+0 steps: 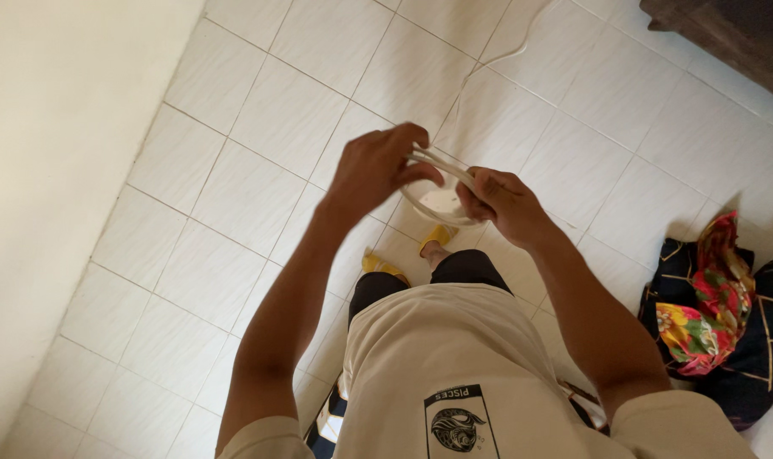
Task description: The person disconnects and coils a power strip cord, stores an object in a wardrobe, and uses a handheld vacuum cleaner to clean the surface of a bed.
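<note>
Both hands gripping a looped white cable, above the tiled floor.
Left hand and right hand are closed on the cable; floor below; patterned cloth bundle lies right.

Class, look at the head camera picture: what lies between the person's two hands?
In the head view, a coiled white cable spans the gap between the left hand and the right hand; both hands grip it, with white floor tiles below.
</note>
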